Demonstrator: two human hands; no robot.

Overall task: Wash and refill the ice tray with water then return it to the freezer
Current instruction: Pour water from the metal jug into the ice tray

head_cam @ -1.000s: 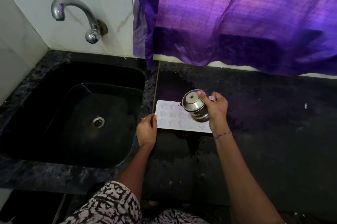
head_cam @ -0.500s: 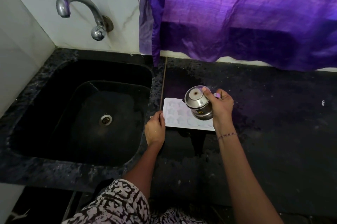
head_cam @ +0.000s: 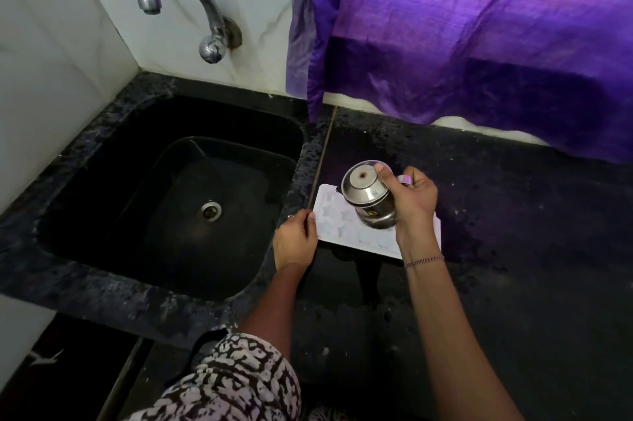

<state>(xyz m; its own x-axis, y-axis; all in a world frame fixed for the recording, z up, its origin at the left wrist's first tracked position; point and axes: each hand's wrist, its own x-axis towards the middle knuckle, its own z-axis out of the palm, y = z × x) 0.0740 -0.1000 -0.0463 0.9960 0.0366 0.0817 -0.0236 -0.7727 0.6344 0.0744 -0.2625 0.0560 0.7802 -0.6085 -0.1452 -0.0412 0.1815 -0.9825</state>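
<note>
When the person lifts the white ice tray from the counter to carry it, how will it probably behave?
The ice tray looks thin and flat, so it may flex if held by one end. Its shallow star-shaped moulds seem to be getting water from the steel cup tipped over them, so it would likely spill if tilted. The counter around it looks wet, so the tray may be slippery.

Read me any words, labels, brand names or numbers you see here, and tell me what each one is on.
No readable text anywhere.
Small yellow sticker on the steel cup held in the right hand: too small and blurred to read.
Ice tray, tap, curtain: no markings visible.
</note>
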